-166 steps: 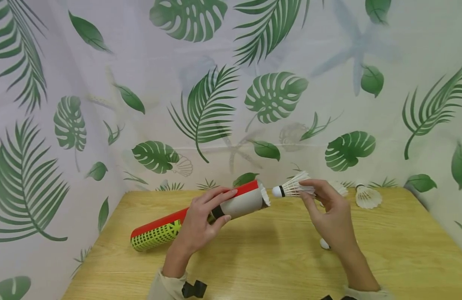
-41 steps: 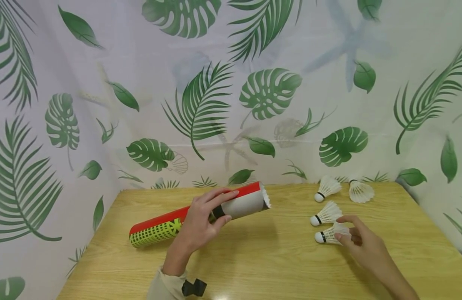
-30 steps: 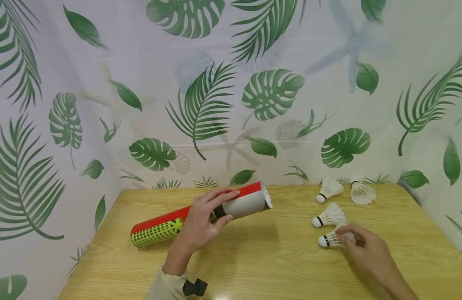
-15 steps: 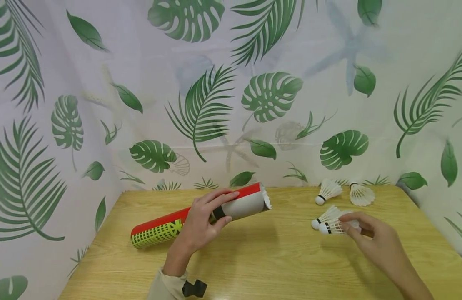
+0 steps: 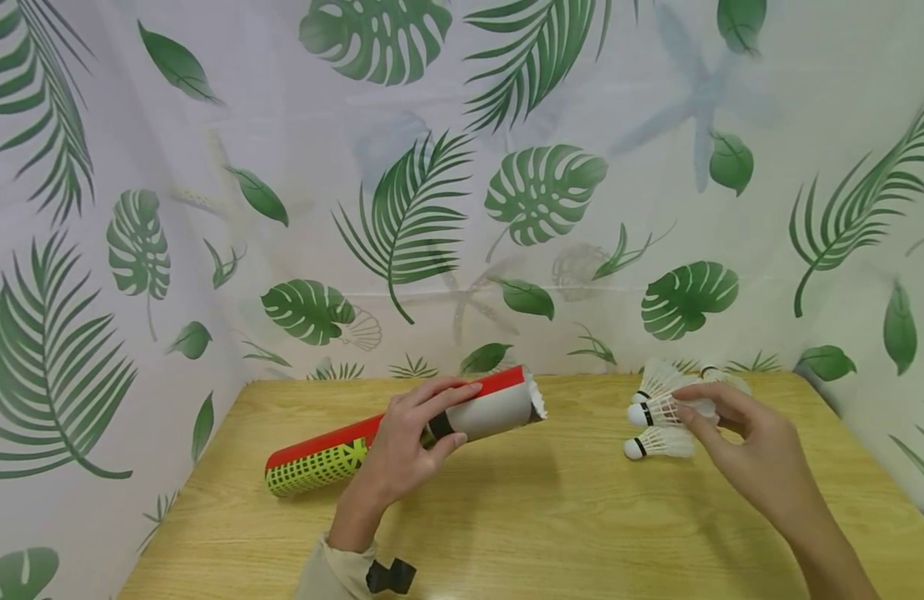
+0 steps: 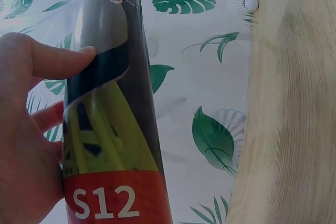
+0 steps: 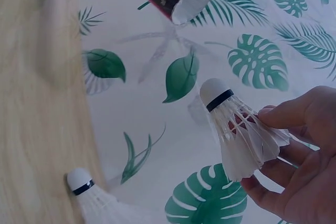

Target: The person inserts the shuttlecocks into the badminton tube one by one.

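Observation:
My left hand [image 5: 405,446] grips a shuttlecock tube [image 5: 487,408], red, grey and yellow-green, tilted with its mouth up to the right. In the left wrist view the tube [image 6: 113,124] shows "S12", with the thumb across its side. My right hand [image 5: 754,446] pinches a white shuttlecock [image 5: 660,411] by its feathers, its cork towards the tube. The right wrist view has this shuttlecock [image 7: 239,129] between thumb and fingers, apart from the tube's mouth [image 7: 193,3]. Below it on the table lies another shuttlecock [image 5: 660,442].
Behind the held one lies a shuttlecock [image 5: 660,379], partly covered. Another shuttlecock [image 5: 724,377] at the back right is mostly hidden by my right hand. The wooden table [image 5: 521,533] ends at a leaf-patterned cloth backdrop [image 5: 462,208].
My right hand has picked the nearest shuttlecock off the table and carried it up and slightly left, over the one beside it. The left hand and tube have stayed nearly still.

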The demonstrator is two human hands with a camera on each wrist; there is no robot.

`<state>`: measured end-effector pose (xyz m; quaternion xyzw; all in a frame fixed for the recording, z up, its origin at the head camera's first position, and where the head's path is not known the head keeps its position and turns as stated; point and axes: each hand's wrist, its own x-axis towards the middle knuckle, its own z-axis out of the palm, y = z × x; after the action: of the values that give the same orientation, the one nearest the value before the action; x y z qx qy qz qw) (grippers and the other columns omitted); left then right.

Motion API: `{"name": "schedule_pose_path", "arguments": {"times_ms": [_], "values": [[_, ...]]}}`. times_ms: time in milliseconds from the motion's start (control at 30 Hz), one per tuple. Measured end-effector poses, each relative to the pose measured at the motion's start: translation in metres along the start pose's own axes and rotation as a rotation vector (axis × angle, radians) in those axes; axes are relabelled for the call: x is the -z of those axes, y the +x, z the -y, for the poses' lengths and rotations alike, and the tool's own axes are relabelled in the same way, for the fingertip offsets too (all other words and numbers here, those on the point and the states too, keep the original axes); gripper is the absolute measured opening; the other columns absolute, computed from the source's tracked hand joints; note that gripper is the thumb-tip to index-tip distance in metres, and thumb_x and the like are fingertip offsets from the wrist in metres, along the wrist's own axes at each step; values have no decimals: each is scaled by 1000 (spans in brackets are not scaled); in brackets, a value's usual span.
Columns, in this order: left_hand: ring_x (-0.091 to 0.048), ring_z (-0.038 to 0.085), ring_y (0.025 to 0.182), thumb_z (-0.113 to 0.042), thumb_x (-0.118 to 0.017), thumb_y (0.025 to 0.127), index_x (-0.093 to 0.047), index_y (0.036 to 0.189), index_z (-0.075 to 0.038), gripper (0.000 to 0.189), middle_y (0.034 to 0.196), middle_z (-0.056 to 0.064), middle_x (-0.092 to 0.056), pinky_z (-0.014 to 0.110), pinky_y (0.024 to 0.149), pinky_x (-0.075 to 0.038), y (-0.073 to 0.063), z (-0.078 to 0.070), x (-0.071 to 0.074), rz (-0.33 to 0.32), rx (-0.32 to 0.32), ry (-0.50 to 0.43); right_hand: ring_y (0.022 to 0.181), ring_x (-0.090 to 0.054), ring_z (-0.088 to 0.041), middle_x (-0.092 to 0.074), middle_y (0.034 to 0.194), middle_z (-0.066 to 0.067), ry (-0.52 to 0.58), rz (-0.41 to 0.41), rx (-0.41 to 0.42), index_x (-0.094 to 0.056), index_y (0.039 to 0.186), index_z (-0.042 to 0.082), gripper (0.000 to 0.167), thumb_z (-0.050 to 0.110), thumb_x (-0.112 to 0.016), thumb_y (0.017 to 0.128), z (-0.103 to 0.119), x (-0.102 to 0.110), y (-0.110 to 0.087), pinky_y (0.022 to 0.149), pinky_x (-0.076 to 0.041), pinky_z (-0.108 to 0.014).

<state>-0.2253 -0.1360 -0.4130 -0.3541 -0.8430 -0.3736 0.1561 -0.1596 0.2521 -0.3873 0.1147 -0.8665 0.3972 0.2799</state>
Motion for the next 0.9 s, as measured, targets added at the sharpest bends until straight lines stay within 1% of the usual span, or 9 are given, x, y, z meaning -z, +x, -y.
{"name": "schedule_pose_path", "arguments": {"times_ms": [67,167,233,300,400,500,633,733,900], "values": [[-52,15,133,-14,-80,89,-59,146,-33,63,148,-8,-53,58,102,-40,0,0,0,2,-5,0,94,-62,13,-75,101,6,5,-9,-3,-76,110,12,20,3,-76,92,4,-1,3,83,-44,-5],[-51,15,133,-14,-79,89,-59,146,-32,62,148,-6,-53,58,102,-40,1,0,0,1,-13,1,93,-63,11,-73,107,3,24,-24,-5,-76,111,11,20,4,-75,92,9,-5,8,85,-43,-5],[-51,15,134,-15,-79,90,-59,146,-32,62,148,-6,-53,58,102,-40,1,0,0,2,-19,1,92,-65,9,-73,107,-2,49,-33,-7,-76,111,9,20,3,-75,92,12,-7,11,86,-43,-6],[-51,15,134,-15,-79,90,-59,146,-32,62,148,-5,-53,58,101,-40,2,0,0,3,-23,1,94,-65,8,-73,107,-3,70,-38,-10,-76,111,8,19,2,-75,92,14,-11,14,86,-44,-6],[-51,15,134,-15,-79,90,-59,146,-32,61,148,-4,-54,57,101,-40,2,0,0,5,-23,-1,94,-67,6,-73,106,-2,98,-39,-13,-76,110,9,18,3,-74,93,18,-15,17,86,-44,-7],[-51,15,134,-15,-79,90,-59,146,-32,61,148,-2,-54,57,101,-40,1,0,0,5,-15,-5,95,-68,4,-74,105,-3,143,-31,4,-75,112,7,20,0,-73,93,20,-21,20,87,-46,-9],[-51,15,134,-15,-79,90,-59,146,-33,62,148,-3,-54,57,101,-39,0,-1,0,7,-3,-12,93,-70,-2,-75,105,-5,229,-15,20,-74,114,3,23,-5,-70,93,24,-28,23,85,-50,-13],[-51,15,134,-15,-79,90,-59,145,-33,61,148,-4,-54,57,101,-40,-1,-2,0,5,2,-16,93,-71,-5,-76,105,-6,267,-14,16,-73,115,3,23,-6,-69,94,27,-33,24,83,-52,-15],[-51,14,133,-15,-79,90,-59,145,-33,61,148,-5,-54,56,100,-40,0,-3,1,1,-1,-16,93,-72,-8,-75,106,-9,271,-7,10,-73,117,5,24,-2,-70,95,28,-42,23,83,-52,-15]]}}
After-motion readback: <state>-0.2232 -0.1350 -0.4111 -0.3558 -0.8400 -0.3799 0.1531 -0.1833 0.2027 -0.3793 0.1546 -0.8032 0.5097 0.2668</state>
